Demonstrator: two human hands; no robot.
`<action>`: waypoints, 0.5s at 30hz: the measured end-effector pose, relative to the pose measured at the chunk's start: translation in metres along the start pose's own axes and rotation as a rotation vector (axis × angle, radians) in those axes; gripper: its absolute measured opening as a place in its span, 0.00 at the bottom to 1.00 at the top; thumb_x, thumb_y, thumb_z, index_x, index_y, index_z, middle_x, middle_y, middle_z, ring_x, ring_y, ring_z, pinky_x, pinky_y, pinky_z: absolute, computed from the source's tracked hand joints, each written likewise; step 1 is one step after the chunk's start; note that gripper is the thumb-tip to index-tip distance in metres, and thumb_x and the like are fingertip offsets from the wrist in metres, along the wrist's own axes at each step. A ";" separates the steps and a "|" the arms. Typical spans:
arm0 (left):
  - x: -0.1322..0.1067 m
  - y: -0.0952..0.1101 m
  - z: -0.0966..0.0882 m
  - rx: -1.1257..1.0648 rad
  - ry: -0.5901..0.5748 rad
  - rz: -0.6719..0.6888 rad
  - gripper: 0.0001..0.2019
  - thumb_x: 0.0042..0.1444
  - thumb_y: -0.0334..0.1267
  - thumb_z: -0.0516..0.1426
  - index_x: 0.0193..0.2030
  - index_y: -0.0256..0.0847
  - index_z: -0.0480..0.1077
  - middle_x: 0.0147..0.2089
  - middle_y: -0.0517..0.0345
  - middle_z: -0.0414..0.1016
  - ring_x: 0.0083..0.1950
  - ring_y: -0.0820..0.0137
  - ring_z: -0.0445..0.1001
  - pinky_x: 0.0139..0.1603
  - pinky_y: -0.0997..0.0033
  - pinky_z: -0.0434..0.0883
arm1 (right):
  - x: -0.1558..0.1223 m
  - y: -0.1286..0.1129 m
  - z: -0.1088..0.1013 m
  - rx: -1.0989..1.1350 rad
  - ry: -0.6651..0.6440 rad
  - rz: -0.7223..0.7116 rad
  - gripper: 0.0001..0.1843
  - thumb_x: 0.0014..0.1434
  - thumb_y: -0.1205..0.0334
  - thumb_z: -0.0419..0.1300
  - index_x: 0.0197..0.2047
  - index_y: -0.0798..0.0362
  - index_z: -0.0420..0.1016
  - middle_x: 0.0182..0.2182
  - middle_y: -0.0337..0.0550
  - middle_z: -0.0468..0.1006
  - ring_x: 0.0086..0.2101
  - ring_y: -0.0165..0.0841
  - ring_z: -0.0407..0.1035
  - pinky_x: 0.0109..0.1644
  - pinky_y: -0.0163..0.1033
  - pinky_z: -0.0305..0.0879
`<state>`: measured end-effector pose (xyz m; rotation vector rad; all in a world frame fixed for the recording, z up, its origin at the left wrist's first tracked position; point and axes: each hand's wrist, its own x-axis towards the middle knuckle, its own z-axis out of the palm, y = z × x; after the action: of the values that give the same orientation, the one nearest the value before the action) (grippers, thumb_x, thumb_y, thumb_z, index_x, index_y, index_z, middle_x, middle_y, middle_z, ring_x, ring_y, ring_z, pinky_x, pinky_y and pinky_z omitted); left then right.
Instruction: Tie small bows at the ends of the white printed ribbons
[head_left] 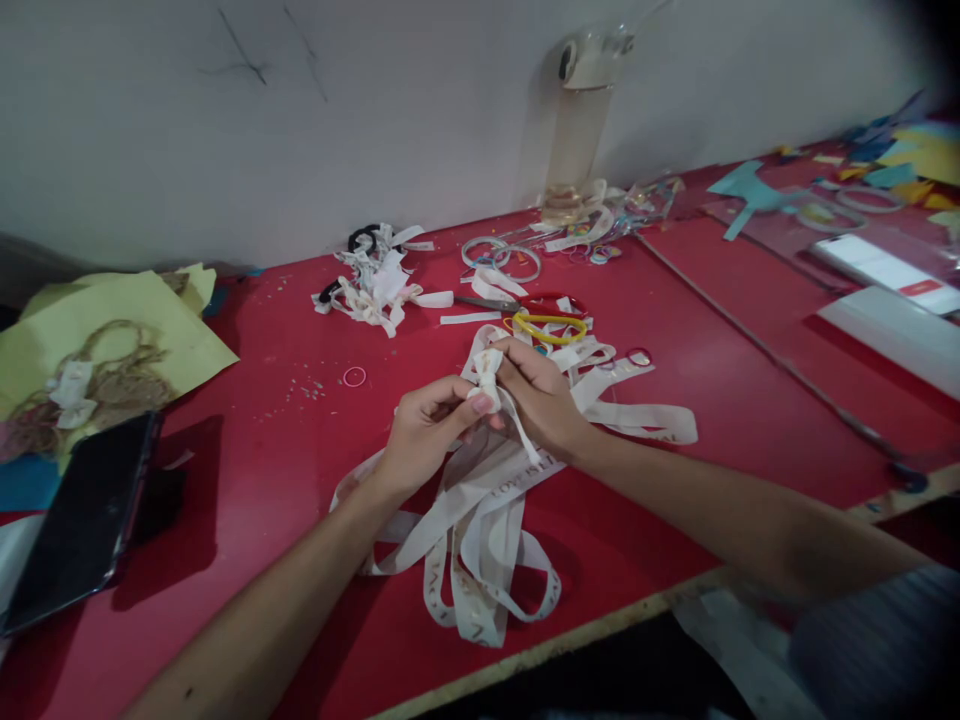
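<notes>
A small white ribbon bow (487, 370) is pinched between my two hands above the middle of the red table. My left hand (429, 425) holds it from the left, thumb pressed on its lower part. My right hand (541, 395) grips its right side, and a narrow tail hangs down across those fingers. Below my hands lies a long loose white ribbon (480, 500) with printed lettering, looped over the tabletop. Scissors (551, 328) with red and yellow handles rest just beyond my right hand, among ribbon scraps. Some of my fingertips are hidden behind the bow.
A pile of white bows (379, 280) with black bands sits farther back. A clear bottle (577, 130) stands against the wall. At left, a dark phone (79, 520) leans near yellow paper (180, 335). A pink ring (354, 376) lies left of my hands; another phone (889, 270) is at right.
</notes>
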<state>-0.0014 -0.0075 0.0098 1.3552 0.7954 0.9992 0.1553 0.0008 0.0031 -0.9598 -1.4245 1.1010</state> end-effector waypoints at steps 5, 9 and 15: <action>-0.002 -0.002 0.000 0.009 0.020 0.014 0.09 0.55 0.40 0.61 0.28 0.37 0.73 0.24 0.61 0.73 0.23 0.80 0.64 0.24 0.81 0.62 | 0.002 0.000 -0.004 0.014 -0.047 -0.094 0.10 0.64 0.55 0.55 0.36 0.52 0.70 0.30 0.37 0.69 0.30 0.28 0.63 0.34 0.33 0.61; -0.002 -0.003 -0.001 0.057 0.049 -0.031 0.10 0.53 0.41 0.63 0.26 0.37 0.74 0.24 0.61 0.74 0.21 0.81 0.61 0.22 0.80 0.59 | 0.004 0.001 -0.006 -0.018 -0.110 -0.101 0.12 0.64 0.54 0.54 0.37 0.53 0.71 0.30 0.38 0.70 0.31 0.29 0.64 0.35 0.34 0.61; 0.000 0.001 -0.001 0.112 0.081 -0.010 0.13 0.54 0.44 0.61 0.27 0.36 0.77 0.18 0.63 0.66 0.20 0.80 0.59 0.21 0.79 0.57 | 0.000 -0.002 0.001 0.026 -0.035 0.051 0.13 0.65 0.51 0.52 0.37 0.51 0.70 0.25 0.35 0.67 0.24 0.26 0.61 0.26 0.32 0.58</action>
<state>-0.0025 -0.0073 0.0112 1.4121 0.9298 1.0196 0.1546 0.0004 0.0048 -0.9666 -1.4174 1.1763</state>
